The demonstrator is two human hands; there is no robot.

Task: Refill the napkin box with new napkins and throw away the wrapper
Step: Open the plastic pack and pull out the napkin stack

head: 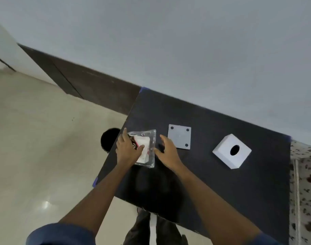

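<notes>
Dark tabletop against grey wall, pale tiled floor to the left. Left hand lies on the napkin pack near the table's left edge, fingers curled over it, thumb on top, gripping it. Right hand just beside the pack's clear wrapper, fingers spread, nothing held. Grey square plate sits behind the right hand. White napkin box further right, apart. Black bin on floor past the table edge.
</notes>
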